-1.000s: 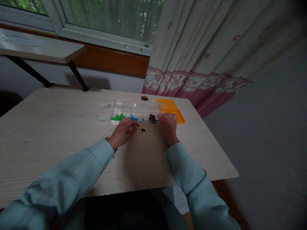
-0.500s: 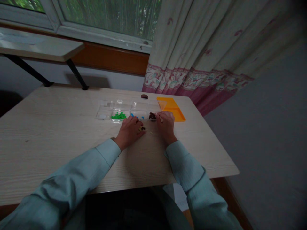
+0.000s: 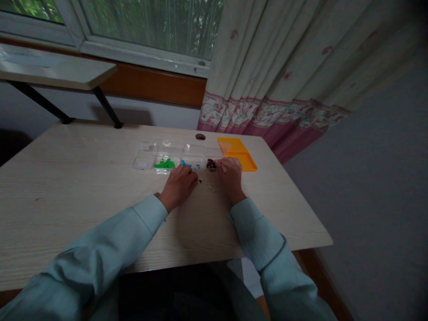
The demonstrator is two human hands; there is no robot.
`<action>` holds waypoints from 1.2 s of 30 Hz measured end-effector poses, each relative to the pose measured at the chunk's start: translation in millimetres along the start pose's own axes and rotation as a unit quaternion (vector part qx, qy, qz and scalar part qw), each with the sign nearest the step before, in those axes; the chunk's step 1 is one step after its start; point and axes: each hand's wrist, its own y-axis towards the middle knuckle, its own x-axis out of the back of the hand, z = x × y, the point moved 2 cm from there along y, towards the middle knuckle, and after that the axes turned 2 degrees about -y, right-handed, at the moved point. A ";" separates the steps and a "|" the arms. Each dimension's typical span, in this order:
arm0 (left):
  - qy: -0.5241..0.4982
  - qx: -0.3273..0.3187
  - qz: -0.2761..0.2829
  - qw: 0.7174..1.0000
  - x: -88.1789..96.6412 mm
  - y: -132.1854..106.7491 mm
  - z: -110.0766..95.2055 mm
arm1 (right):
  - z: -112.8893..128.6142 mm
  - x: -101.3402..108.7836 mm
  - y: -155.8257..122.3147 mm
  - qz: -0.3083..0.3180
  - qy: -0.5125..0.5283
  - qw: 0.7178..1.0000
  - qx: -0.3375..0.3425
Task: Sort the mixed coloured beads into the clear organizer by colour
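My left hand [image 3: 179, 185] rests low over the table with its fingers curled in. A small yellow and dark brown cluster of tiny pieces [image 3: 199, 180] pokes out at its fingertips, mostly hidden by the hand. My right hand [image 3: 230, 175] is closed, fingertips pinched at the compartment of dark brown pieces [image 3: 211, 164]; whatever they grip is too small to make out. Between the hands a tiny pale piece [image 3: 210, 187] lies on the table. The clear plastic compartment box [image 3: 143, 162] also holds green pieces [image 3: 164, 163] and a few blue pieces [image 3: 186, 163].
An orange tray [image 3: 246, 161] lies just behind and right of my right hand. The pale wooden table [image 3: 100, 200] has a round hole [image 3: 200, 137] near its back edge. A raised shelf [image 3: 67, 71] stands at the back left; a curtain [image 3: 261, 104] hangs behind.
My left hand has turned so that its fingers cover more of the yellow and brown cluster. My right hand stays by the brown pieces. The view has tilted slightly.
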 end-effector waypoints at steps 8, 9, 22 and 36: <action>0.024 0.004 -0.002 1.000 -0.8 -1.8 0.4 | 1.4 -0.1 1.4 0.022 -0.012 1.000 0.000; 0.022 0.002 -0.004 1.000 -0.8 -2.6 0.9 | 1.5 0.0 1.6 0.024 -0.012 1.000 0.000; 0.012 0.013 -0.003 1.000 0.4 -2.6 2.4 | 0.6 -0.7 0.5 0.015 -0.011 1.000 0.002; -0.137 0.055 -0.139 0.979 -3.1 5.0 19.8 | 28.8 -10.7 -12.9 0.074 0.092 0.977 0.177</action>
